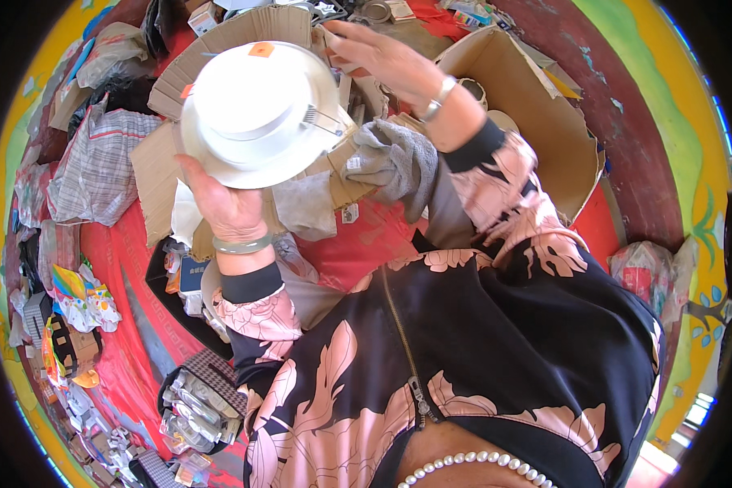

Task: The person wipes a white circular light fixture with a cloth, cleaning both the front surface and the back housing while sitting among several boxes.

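Note:
A white round recessed downlight [252, 98] with orange stickers and a wire spring clip on its side is held up over a cardboard box. My left hand [224, 207] grips its wide rim from the near side, the thumb on the edge and the other fingers partly hidden beneath. To the right of the lamp, my right hand [390, 69] is raised with its fingers stretched out, apart from the lamp and holding nothing I can see. A grey cloth [394, 159] lies just below my right wrist, beside the box flap [159, 175].
A second open cardboard box [537, 114] stands at the right. A plaid bag [102, 163] sits at the left. A black box [191, 281] of small items is near my left forearm, with a patterned container [203, 403] of clear packages lower down.

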Motion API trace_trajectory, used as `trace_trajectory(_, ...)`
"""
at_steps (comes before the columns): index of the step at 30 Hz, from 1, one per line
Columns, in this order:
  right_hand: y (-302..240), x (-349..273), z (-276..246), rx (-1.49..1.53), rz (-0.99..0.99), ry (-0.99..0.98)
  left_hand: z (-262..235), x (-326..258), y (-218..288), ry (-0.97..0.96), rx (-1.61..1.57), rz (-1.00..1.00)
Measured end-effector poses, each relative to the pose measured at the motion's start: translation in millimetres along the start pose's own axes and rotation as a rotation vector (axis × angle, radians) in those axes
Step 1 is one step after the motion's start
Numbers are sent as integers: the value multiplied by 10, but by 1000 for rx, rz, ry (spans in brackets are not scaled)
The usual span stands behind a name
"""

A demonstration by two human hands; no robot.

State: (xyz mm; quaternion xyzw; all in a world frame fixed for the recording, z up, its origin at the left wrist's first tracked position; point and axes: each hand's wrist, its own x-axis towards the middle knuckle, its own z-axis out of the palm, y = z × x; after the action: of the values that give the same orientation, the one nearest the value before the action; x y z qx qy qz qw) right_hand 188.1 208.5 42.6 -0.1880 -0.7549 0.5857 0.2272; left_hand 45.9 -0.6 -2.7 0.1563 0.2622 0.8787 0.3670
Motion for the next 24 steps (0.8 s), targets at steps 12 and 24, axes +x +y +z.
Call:
trace_trajectory(12, 838, -1290, -131, -663, -45, 89, -29, -363, 178, -242, -335, 71)
trace_trajectory(24, -737, -1355, -25, 394, -478, 392, 576, -1362, 44, -34, 46, 101)
